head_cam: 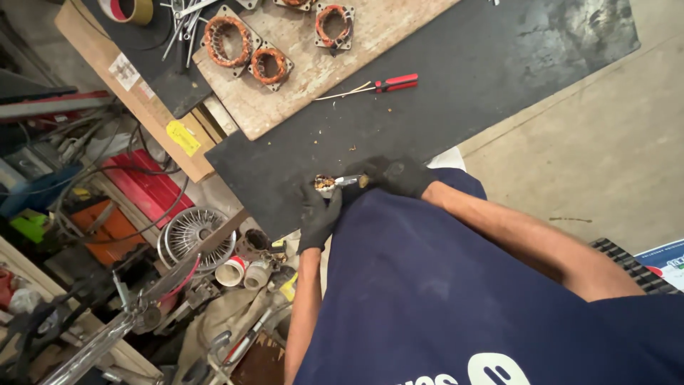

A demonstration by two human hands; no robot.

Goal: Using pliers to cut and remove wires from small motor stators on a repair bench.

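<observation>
Both my hands wear black gloves and meet at the near edge of a black workbench mat (pixel 442 93). My left hand (pixel 317 214) grips a small metal part with copper winding (pixel 325 184). My right hand (pixel 399 175) holds a thin metal tool (pixel 348 180) whose tip touches that part. My dark blue shirt hides what lies below the hands.
A wooden board (pixel 313 71) on the bench carries several copper-wound stators (pixel 226 39). Red-handled pliers (pixel 395 83) lie on the mat. A tape roll (pixel 128 8) sits at top left. Clutter, a wire fan guard (pixel 192 232) and red boxes (pixel 146 187) fill the floor at left.
</observation>
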